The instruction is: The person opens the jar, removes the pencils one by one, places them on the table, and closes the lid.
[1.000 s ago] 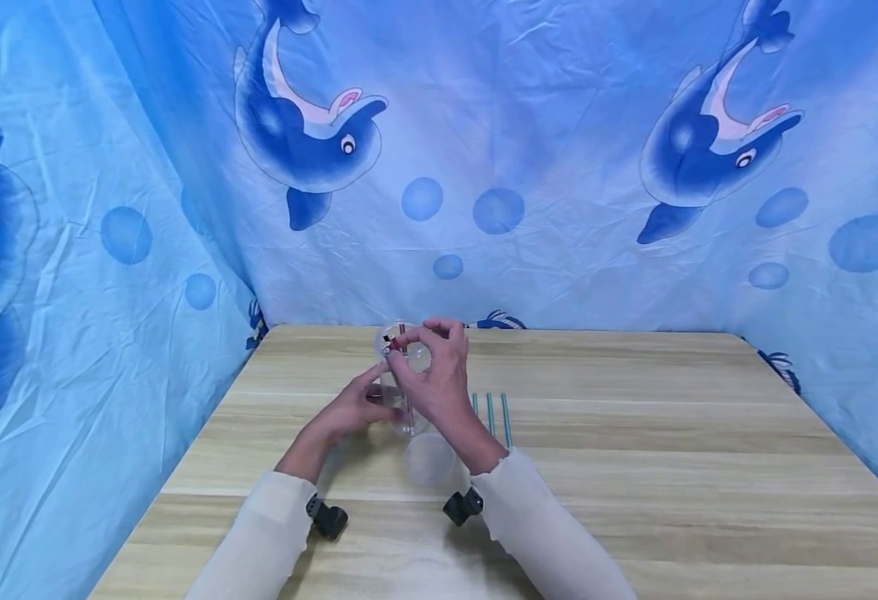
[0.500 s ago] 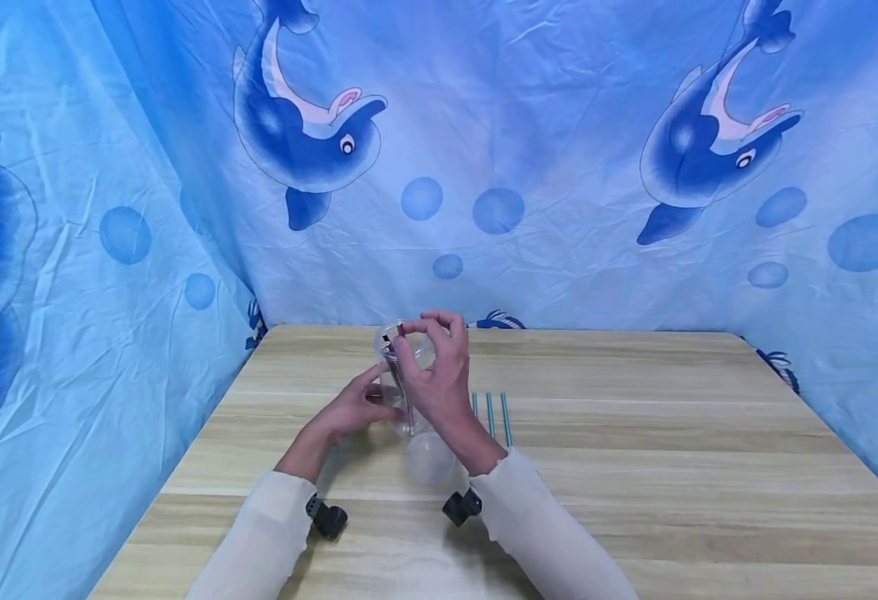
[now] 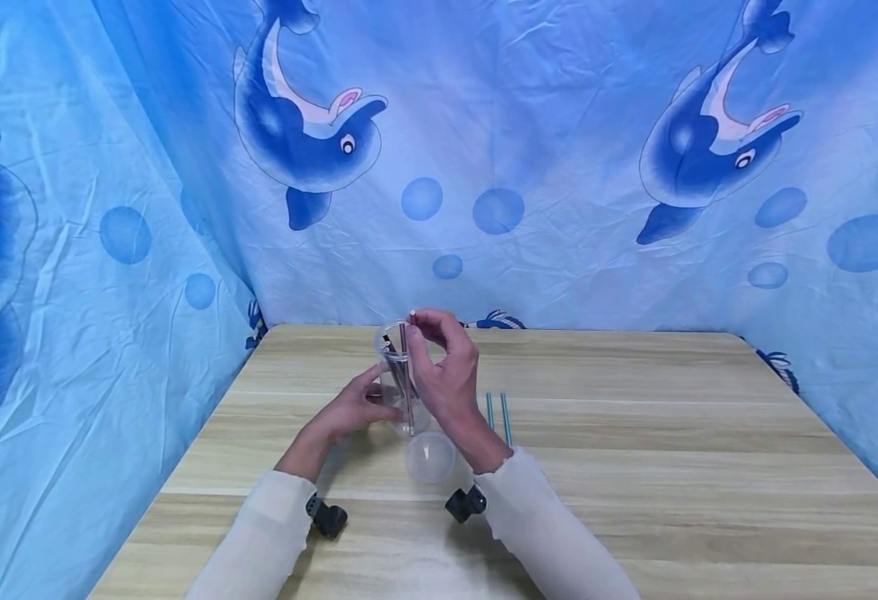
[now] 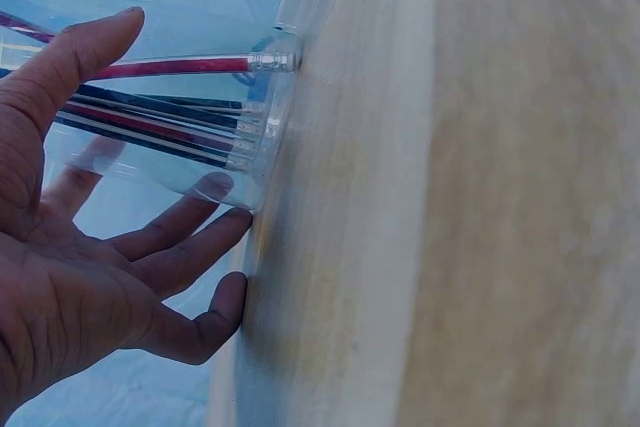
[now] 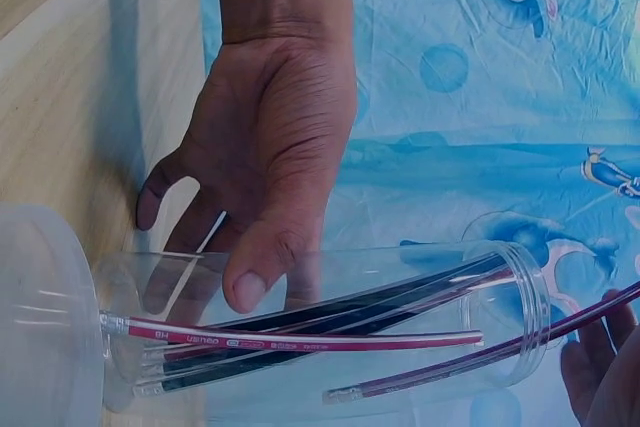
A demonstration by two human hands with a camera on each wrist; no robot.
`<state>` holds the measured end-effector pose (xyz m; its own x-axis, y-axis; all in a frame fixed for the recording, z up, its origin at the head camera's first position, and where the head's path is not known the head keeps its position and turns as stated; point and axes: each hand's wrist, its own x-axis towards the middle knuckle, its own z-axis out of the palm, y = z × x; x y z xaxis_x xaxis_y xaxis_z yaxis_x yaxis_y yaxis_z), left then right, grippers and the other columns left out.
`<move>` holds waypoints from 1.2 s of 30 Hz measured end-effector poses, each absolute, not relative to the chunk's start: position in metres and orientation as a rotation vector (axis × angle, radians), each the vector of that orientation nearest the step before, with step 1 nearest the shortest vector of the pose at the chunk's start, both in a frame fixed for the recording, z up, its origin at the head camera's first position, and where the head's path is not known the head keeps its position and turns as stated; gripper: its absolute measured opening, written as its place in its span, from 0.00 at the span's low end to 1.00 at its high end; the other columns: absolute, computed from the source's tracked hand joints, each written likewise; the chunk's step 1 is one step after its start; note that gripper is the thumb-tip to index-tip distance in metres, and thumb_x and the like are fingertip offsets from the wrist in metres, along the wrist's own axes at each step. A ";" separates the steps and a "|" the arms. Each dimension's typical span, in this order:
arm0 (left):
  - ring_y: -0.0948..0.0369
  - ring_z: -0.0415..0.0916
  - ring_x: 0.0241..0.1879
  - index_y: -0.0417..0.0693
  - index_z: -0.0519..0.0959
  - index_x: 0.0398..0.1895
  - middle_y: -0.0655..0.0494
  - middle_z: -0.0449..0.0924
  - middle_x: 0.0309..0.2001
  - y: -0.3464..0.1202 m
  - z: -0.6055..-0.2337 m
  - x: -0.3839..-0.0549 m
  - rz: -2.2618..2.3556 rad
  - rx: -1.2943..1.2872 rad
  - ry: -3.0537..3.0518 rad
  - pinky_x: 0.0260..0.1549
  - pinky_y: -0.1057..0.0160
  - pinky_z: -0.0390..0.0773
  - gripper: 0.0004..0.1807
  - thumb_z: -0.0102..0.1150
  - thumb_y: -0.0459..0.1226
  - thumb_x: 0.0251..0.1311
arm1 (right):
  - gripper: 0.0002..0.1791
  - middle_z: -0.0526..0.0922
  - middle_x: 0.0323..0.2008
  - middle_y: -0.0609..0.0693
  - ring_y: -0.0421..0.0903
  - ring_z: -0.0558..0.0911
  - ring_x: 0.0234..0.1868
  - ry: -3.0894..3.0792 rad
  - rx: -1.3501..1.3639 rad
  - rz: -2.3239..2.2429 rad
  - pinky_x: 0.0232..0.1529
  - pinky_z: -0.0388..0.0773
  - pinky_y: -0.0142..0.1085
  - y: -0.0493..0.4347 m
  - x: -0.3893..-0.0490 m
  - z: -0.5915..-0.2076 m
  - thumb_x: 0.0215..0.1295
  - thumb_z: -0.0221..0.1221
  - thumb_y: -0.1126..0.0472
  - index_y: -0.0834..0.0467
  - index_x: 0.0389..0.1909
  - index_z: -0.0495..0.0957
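Teal sticks (image 3: pixel 506 417), two — left grip (image 3: pixel 355 408) round one clear jar (image 5: pixel 390 269), right grip (image 3: pixel 445 367) pinching one red pencil (image 5: pixel 440 372), one lid (image 3: pixel 430 457)

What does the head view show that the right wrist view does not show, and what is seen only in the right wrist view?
Only the head view: two teal sticks lying on the table, and both pale sleeves.

Only the right wrist view: readable-size printed lettering on a red pencil inside the clear jar, and the silver end of the held pencil, which I cannot make out from the head.

Both: the jar, left hand, right hand, held pencil, translucent lid, table and dolphin cloth.
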<state>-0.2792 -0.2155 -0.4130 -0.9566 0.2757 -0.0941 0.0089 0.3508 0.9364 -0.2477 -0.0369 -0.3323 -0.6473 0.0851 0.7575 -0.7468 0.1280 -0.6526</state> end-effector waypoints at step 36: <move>0.40 0.66 0.65 0.62 0.61 0.76 0.38 0.71 0.63 -0.214 -0.415 -0.279 1.657 0.244 2.388 0.61 0.34 0.62 0.52 0.79 0.36 0.47 | 0.20 0.85 0.40 0.55 0.48 0.86 0.39 -1.530 0.631 1.482 0.30 0.84 0.39 -0.019 -0.257 -0.331 0.72 0.58 0.66 0.57 0.63 0.70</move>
